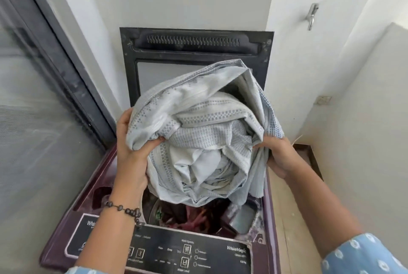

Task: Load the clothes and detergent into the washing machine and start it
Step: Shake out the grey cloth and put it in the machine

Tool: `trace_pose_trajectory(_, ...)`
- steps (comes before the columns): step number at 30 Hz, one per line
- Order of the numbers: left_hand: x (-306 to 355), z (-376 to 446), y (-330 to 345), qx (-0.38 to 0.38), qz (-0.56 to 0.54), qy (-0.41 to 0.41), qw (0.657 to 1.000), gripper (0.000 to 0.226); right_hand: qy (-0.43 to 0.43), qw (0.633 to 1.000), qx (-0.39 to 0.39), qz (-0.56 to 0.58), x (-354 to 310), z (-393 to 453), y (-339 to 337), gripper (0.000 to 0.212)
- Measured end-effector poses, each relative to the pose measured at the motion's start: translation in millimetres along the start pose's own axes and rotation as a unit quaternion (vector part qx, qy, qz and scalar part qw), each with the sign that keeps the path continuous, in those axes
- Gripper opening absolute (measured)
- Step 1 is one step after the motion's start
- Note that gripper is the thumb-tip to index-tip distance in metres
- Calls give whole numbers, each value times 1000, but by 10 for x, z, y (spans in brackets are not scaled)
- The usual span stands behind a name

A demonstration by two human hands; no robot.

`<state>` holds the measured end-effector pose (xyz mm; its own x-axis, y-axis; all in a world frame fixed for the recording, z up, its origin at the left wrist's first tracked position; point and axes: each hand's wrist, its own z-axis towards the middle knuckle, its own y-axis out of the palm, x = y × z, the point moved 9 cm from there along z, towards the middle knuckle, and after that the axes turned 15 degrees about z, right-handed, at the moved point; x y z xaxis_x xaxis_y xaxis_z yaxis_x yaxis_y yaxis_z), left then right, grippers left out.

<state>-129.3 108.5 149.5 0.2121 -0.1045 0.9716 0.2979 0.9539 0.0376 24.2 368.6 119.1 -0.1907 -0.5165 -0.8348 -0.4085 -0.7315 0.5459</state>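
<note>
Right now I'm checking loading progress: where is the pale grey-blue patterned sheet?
The pale grey-blue patterned sheet is mid-frame, bundled between both hands above the washing machine's open tub.

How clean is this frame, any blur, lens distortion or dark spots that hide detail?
Head view: wide-angle bending bows the wall edges and door frame; even daylight, no harsh glare; the bundled sheet gripped by the left hand and right hand is fairly sharp; the drum beneath sits in shadow; control panel lettering is soft.
</note>
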Motion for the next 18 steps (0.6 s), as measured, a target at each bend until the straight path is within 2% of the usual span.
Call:
trace_pose_trajectory(6,-461,76,-73,-36,45,-28,998,84,49,998,39,-23,490,193,-116,45)
trace_pose_trajectory(9,-677,47,-98,-35,62,-55,996,78,87,991,63,-76,735,231,-232,42)
trace_pose_trajectory(12,-952,7,-154,-59,93,-105,988,81,115,979,45,-160,884,285,-216,43)
trace_pose_trajectory(15,-1301,-54,-285,-87,155,-183,967,85,133,969,11,-206,1052,400,-151,46)
trace_pose_trajectory(18,-1613,-114,-349,-151,247,-235,928,82,153,949,-1,-275,1322,496,-123,37)
